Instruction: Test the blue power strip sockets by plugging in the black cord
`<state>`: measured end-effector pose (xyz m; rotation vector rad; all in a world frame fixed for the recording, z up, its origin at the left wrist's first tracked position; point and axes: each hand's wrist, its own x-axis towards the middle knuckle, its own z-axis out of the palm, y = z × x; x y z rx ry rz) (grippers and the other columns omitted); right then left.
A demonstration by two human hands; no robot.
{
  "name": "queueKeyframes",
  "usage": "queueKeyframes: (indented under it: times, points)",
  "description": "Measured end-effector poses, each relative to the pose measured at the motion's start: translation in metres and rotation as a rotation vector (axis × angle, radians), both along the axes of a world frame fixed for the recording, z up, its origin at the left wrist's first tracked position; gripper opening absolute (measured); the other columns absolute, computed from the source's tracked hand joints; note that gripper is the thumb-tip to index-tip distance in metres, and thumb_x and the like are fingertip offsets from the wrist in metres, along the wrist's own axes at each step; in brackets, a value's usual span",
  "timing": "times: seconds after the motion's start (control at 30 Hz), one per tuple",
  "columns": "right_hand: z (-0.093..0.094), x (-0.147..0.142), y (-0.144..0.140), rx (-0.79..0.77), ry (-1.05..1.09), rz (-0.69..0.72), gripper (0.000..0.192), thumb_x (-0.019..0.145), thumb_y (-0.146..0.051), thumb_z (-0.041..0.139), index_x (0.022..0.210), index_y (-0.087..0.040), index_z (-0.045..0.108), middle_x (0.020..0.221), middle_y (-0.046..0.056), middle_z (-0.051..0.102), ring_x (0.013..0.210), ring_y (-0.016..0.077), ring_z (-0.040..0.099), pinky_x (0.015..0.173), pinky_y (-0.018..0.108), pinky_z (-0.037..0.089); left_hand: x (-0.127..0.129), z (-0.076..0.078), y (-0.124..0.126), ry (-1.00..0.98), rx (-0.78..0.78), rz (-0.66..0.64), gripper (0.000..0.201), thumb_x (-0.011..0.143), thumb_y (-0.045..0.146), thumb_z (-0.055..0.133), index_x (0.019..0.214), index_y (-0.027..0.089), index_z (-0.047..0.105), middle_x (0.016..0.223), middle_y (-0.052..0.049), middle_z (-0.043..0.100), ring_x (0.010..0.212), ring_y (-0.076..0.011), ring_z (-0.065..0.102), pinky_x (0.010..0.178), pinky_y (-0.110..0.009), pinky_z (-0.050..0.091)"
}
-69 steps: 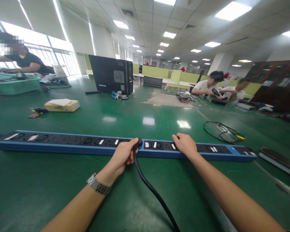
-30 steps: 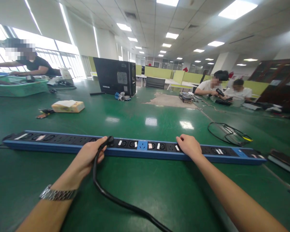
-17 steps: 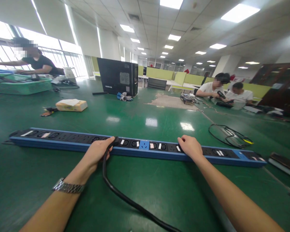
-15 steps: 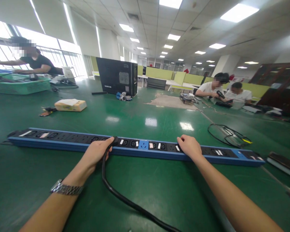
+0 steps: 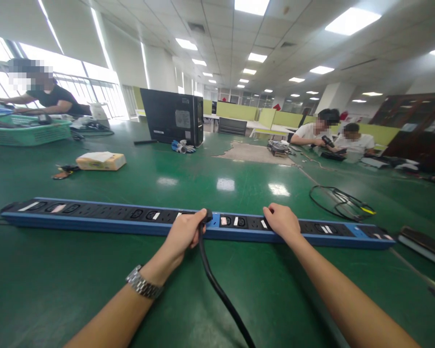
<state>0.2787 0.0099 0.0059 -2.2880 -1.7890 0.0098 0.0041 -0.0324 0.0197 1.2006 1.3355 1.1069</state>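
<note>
A long blue power strip (image 5: 94,227) with black socket panels and small white and pink labels lies across the green table in front of me. My left hand (image 5: 183,234), a metal watch on its wrist, is closed around a black plug (image 5: 208,216). The plug sits at the strip's top face, beside a blue socket (image 5: 214,221); whether it is seated in a socket I cannot tell. Its thick black cable (image 5: 214,282) hangs down towards me. Right of the middle, my right hand (image 5: 282,221) grips the strip with fingers curled over it.
A tissue pack (image 5: 101,162), black computer case (image 5: 174,118), gloves (image 5: 183,147) and green basket (image 5: 29,133) stand farther back. Coiled cable (image 5: 340,203) and a dark bar-shaped object (image 5: 426,246) lie at right. One person (image 5: 58,96) is at left, two others (image 5: 311,133) at right.
My left hand has moved right along the strip with the plug and cable, from left of the middle to the blue socket. My right hand stays in place on the strip.
</note>
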Motion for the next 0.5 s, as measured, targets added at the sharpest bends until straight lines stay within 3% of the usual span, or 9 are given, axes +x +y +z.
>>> queueKeyframes:
  times: [0.13,0.5]
  points:
    - [0.0004,-0.0001,0.0001,0.004,0.0,-0.002,0.042,0.09,-0.047,0.036,0.086,-0.025,0.072,0.091,0.007,0.072,0.084,0.0203,0.065,0.064,0.026,0.04,0.0129,-0.005,0.0015,0.103,0.039,-0.056,0.052,0.08,0.056,0.051,0.044,0.02,0.043,0.029,0.002,0.038,0.028,-0.0087,0.033,0.034,-0.021,0.023]
    - [0.0017,-0.0014,-0.0014,0.0,-0.009,-0.012,0.043,0.09,-0.047,0.036,0.087,-0.023,0.072,0.092,0.007,0.073,0.086,0.02,0.066,0.062,0.025,0.039,0.0138,-0.0068,0.0073,0.258,0.035,-0.099,0.055,0.083,0.053,0.047,0.04,0.021,0.035,0.029,0.001,0.038,0.027,-0.0094,0.037,0.036,-0.022,0.025]
